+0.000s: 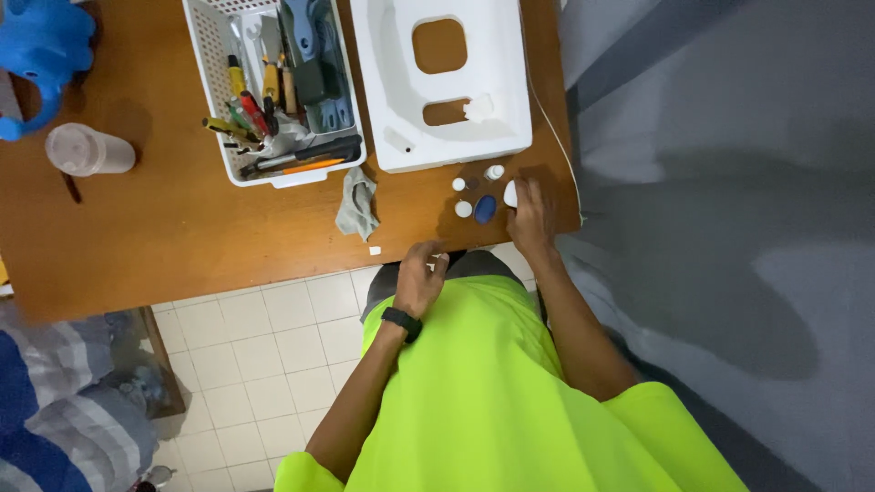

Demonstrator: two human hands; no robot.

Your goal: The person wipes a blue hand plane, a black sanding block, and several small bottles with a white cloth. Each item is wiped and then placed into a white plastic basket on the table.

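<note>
While several small parts sit loose near the table's (182,228) lower right edge — three white caps (463,209) and a blue cap (485,210) — the work looks only partly done, with pieces not yet gathered or fitted. The right hand (531,217) rests on the table right of centre, fingers curled round a small white piece (510,193). The left hand (419,278) hangs at the table edge, centre frame, pinching something tiny and white; what it is I cannot tell. Upper centre stand a tool basket (205,55) and a white moulded tray (383,109) — a grey rag (357,205) lies between them.
</note>
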